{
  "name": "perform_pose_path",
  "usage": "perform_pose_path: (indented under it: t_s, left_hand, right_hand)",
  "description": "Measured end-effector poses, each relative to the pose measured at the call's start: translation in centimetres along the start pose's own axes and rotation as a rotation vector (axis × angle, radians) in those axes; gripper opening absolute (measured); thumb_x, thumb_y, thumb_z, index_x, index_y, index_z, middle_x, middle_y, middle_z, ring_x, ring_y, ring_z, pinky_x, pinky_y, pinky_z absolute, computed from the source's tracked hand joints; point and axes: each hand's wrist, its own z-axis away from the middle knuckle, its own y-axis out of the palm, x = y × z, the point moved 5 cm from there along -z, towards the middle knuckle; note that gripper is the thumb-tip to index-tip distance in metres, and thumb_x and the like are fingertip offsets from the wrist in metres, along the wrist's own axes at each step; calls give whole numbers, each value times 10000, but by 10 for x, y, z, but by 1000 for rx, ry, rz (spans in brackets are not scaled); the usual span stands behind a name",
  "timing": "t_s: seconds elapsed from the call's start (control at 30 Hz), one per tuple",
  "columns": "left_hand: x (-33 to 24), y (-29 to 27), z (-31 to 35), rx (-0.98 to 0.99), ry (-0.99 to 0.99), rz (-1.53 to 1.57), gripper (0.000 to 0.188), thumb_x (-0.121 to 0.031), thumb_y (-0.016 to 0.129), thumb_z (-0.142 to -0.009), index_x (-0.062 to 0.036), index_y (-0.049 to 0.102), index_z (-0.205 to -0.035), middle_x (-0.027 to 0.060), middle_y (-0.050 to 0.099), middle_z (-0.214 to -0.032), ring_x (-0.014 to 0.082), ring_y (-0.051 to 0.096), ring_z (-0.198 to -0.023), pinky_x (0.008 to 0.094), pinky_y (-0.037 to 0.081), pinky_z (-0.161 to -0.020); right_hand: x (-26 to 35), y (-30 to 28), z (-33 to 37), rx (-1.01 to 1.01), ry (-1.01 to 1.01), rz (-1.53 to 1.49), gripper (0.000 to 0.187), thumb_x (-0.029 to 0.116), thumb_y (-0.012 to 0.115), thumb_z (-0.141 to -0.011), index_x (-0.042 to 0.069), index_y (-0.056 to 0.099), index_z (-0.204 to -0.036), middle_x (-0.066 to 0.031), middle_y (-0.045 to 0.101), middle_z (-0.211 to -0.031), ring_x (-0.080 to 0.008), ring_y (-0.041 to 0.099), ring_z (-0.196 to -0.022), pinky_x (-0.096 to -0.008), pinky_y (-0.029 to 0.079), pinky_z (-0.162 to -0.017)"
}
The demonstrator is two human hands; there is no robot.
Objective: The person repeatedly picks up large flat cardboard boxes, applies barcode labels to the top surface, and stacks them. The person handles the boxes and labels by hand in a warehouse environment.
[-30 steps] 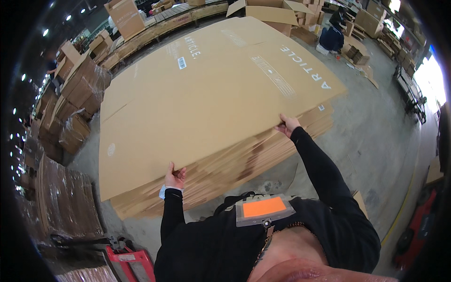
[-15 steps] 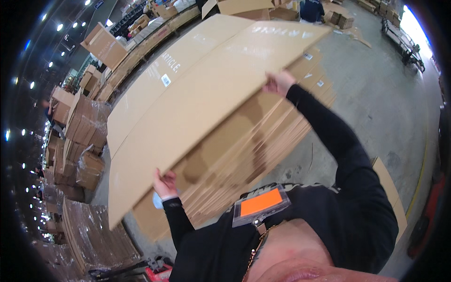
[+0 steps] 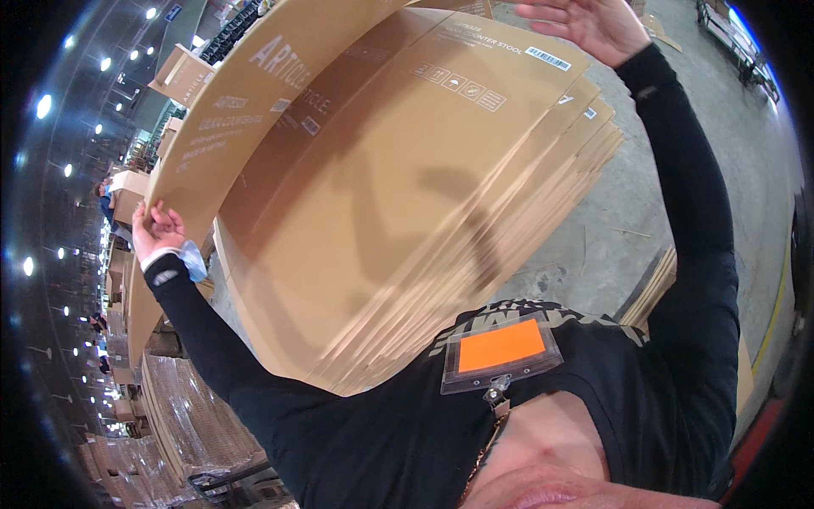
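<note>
While the left hand (image 3: 159, 236) is touching the edge of the raised cardboard sheet (image 3: 212, 140) with half-curled fingers, I cannot tell whether it is gripping. The right hand (image 3: 589, 27) is opening wide, its fingers apart from the sheet. Curving, the sheet is leaning over the left side of the cardboard stack (image 3: 381, 204), now exposing more of its top than half a second ago.

We log the lifted sheet (image 3: 220, 127) as tan with white print; the stacked sheets (image 3: 365, 187) likewise tan, browner in shadow. Label (image 3: 549, 58) black-striped on white. Also noted — black sleeves (image 3: 685, 161), bright orange badge (image 3: 502, 346), pale blue mask (image 3: 194, 260), grey floor (image 3: 593, 246), yellow line (image 3: 776, 314).
</note>
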Motion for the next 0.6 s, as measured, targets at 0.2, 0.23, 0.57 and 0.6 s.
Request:
perform_pose_path:
  t_s: [0.2,0.23,0.57,0.6]
  left_hand:
    - [-38,36,-29,77,13,-29,372,-257,748,-820,24,611,-1020,-25,620,-684,91,545,-549,339,502,-780]
    - [-34,33,-32,83,21,-26,365,-258,745,-823,23,612,-1013,-22,626,-684,92,547,-552,338,503,-781]
    - [178,-124,52,-66,-206,84,181,-290,639,-901,-151,597,-793,12,657,-700,170,631,-653,373,547,-763]
    - [227,-148,65,-143,-233,137,203,-302,634,-916,-134,609,-804,38,667,-696,191,663,-673,390,570,-767]
  right_hand:
    - [12,-95,76,-17,-31,49,520,357,421,-1039,16,415,-1432,-95,568,-1341,-163,606,-1147,-280,518,-960]
    - [9,-104,88,15,5,-43,506,346,451,-1028,-7,459,-1390,-111,578,-1323,-158,599,-1146,-286,502,-987]
    - [-219,-242,308,-918,15,-660,267,169,509,-931,25,622,-1125,-78,677,-1143,-218,654,-983,-373,524,-882]
    - [-235,-252,343,-1020,42,-652,247,182,515,-919,41,631,-1085,-65,689,-1099,-211,661,-939,-360,526,-857]
